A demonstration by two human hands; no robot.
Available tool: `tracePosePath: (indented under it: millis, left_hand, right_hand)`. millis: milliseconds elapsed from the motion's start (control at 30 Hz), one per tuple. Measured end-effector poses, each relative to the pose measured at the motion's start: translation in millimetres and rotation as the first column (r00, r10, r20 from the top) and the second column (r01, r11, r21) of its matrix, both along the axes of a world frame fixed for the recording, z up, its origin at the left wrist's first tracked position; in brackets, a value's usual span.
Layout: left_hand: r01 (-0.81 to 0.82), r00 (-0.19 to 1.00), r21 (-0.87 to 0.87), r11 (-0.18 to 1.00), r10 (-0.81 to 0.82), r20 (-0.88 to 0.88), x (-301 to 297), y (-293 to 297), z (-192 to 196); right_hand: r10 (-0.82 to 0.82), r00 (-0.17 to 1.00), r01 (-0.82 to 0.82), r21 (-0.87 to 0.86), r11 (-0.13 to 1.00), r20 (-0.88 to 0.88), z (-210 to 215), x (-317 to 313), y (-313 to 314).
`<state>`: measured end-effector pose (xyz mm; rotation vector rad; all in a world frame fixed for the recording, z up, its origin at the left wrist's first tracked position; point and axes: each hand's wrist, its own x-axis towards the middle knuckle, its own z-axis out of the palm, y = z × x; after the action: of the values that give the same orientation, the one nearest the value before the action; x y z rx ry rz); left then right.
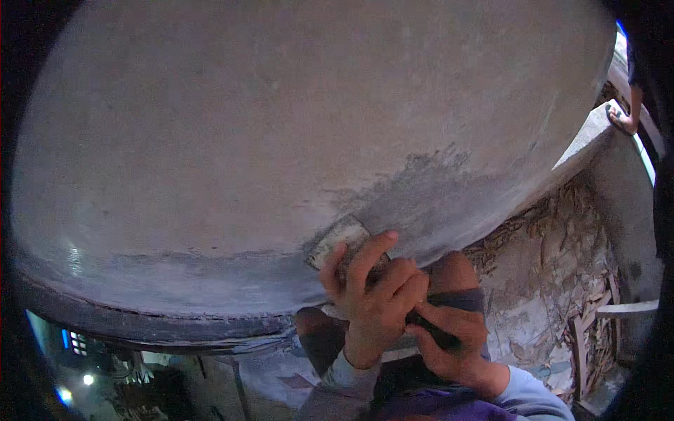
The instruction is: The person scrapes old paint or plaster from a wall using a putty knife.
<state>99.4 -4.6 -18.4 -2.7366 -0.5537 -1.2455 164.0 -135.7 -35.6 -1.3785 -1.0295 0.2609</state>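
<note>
Littered floor (518, 326), grey wall (628, 210), glowing lamp (88, 379)

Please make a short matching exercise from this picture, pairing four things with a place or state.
Things:
1. Left hand
2. Right hand
3. Leaf-like debris
4. Purple cloth

Places and states:
A. Brown and scattered
B. At the picture's lower edge
C. Gripping a flat block by the curved grey surface
D. Fingers curled, close beside the other hand

Right pairs: 1-C, 2-D, 3-A, 4-B.
</note>
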Motion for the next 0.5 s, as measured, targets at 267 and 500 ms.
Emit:
tracePosePath:
  millis: [267, 500]
  left_hand:
    - [0.019, 1.0, -0.003, 1.0, -0.019, 0.009, 4.4, 2.4, 21.7]
    - [0.04, 0.999, -0.02, 0.999, -0.04, 0.018, 9.6, -4.5, 16.5]
  right_hand:
    - [0.013, 0.998, -0.011, -0.053, 0.999, 0.053, 8.3, 7.2, -0.9]
    - [-0.01, 0.999, 0.009, -0.031, 0.999, -0.044, 6.5, 5.0, -9.0]
